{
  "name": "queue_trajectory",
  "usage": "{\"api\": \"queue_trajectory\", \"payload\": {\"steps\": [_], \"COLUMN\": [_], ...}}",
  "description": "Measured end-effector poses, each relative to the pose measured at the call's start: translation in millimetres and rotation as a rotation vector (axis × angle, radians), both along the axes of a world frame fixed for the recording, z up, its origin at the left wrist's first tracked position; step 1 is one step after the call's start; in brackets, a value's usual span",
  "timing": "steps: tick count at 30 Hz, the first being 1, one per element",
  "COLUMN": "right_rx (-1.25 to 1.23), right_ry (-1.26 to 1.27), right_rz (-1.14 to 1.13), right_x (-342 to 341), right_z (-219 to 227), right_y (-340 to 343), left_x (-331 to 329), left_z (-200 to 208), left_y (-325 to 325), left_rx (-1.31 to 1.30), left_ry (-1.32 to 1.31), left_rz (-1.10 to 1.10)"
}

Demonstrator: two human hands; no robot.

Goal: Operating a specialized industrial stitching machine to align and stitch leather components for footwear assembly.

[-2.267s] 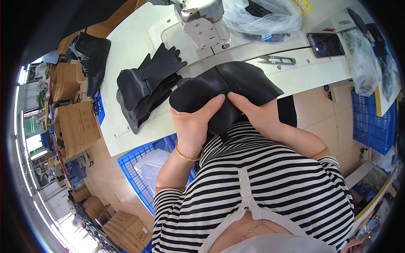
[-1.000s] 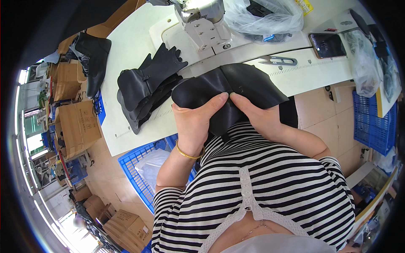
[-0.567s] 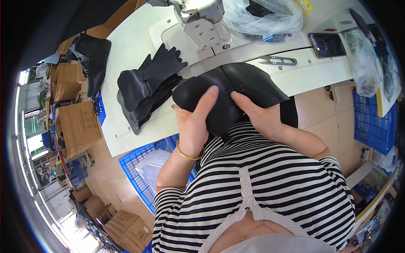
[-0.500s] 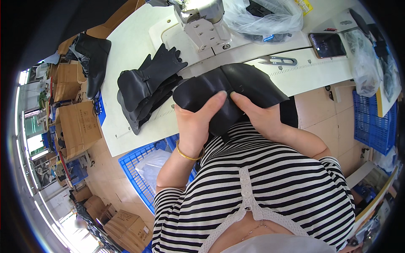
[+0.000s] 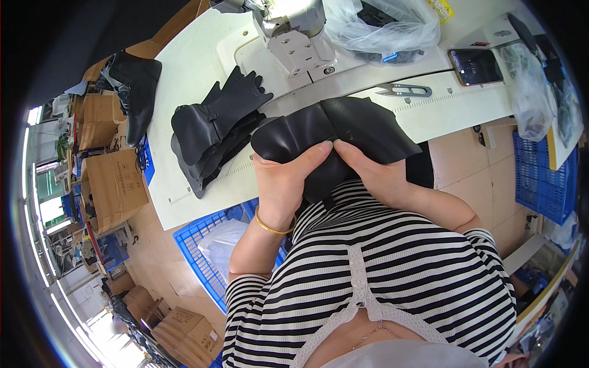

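A black leather boot upper (image 5: 362, 126) is held between both hands in front of my body, at the table's near edge. My left hand (image 5: 285, 178) grips its left part, thumb on top and fingers hidden underneath. On the other side, my right hand (image 5: 380, 175) is closed on it the same way. Both thumb tips press close together at the seam in the middle. To the left, a stack of similar black leather pieces (image 5: 215, 129) lies on the white sewing table (image 5: 184, 184).
A sewing machine (image 5: 297, 46) stands at the back. Thread snips (image 5: 405, 90), a phone (image 5: 475, 66) and a clear plastic bag (image 5: 383, 30) lie to the right. A black boot (image 5: 136, 89) is at the far left. Below the table is a blue crate (image 5: 205, 236).
My thumbs have slid slightly down along the seam, toward my body. The boot upper has tilted a little, and both hands still hold it.
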State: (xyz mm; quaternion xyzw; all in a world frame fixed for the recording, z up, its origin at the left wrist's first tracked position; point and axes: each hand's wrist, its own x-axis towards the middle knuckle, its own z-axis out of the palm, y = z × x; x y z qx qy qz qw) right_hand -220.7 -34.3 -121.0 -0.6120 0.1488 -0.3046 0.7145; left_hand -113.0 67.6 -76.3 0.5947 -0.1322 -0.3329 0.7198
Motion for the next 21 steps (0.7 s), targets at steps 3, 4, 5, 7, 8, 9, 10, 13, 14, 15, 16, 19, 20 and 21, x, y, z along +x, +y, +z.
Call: {"api": "queue_trajectory", "payload": {"steps": [3,4,5,7,8,9,10,13,14,15,16,19,20,21], "right_rx": [-0.012,0.142,0.299,0.313,0.271,0.246,0.239,0.110,0.094,0.080,0.066,0.017,0.038,0.059], "right_ry": [-0.028,-0.061,-0.092,-0.165,-0.195,-0.179,-0.187,-0.205,-0.219,-0.233,-0.248,-0.230,-0.155,-0.104], "right_rz": [-0.043,-0.065,-0.083,-0.086,-0.075,-0.067,-0.061,-0.093,-0.089,-0.083,-0.078,-0.087,-0.080,-0.156], "right_x": [5,5,6,13,13,14,15,21,23,26,29,37,38,45], "right_z": [8,12,14,15,16,18,21,34,38,41,45,59,63,70], "right_y": [-3,-6,-7,-16,-21,-25,-26,-33,-35,-37,-40,-45,-46,-44], "left_x": [3,6,8,12,13,14,18,27,30,33,36,49,54,59], "left_z": [4,6,7,12,16,19,22,31,37,43,46,56,59,62], "left_y": [-2,-4,-4,-6,-7,-7,-7,-10,-13,-16,-18,-19,-21,-23], "left_rx": [-0.017,-0.019,-0.021,-0.029,-0.037,-0.047,-0.055,-0.047,-0.057,-0.068,-0.086,-0.086,-0.093,-0.099], "left_ry": [0.031,0.031,0.026,0.017,-0.003,-0.025,-0.033,-0.099,-0.083,-0.068,-0.084,-0.106,-0.064,-0.022], "left_rz": [-0.010,-0.011,0.002,0.016,0.036,0.056,0.060,0.008,0.003,-0.003,-0.001,-0.004,-0.015,-0.027]}}
